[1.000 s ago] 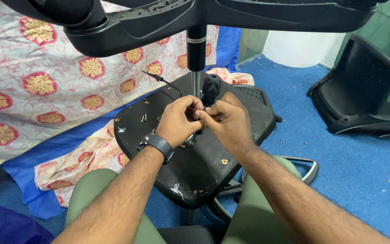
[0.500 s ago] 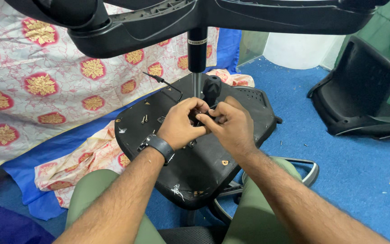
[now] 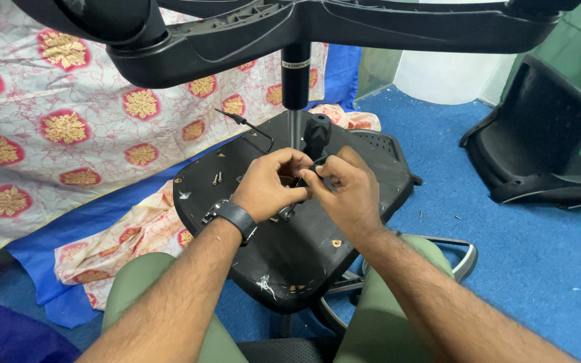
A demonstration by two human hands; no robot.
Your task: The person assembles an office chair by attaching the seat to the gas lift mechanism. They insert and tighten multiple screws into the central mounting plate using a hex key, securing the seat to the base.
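Upturned office chair: black seat underside (image 3: 290, 255) is resting across the person's knees, gas column (image 3: 295, 74) rising to the star base (image 3: 317, 27) overhead. Both hands are meeting at the mechanism near the column's foot. Left hand (image 3: 267, 185), wristwatch (image 3: 235, 218) on it, is curling its fingers tightly around a small dark part (image 3: 314, 163); right hand (image 3: 344, 191) is pinching the same part between thumb and forefinger. The part is looking small, rigid and easy to fumble, so a fingertip pinch suits it. The seat pan is likely heavy and stiff, best gripped at its rim. Loose screws (image 3: 217, 177) are lying on the pan. A second black chair shell (image 3: 539, 148) is sitting on the blue floor (image 3: 506, 255), well apart.
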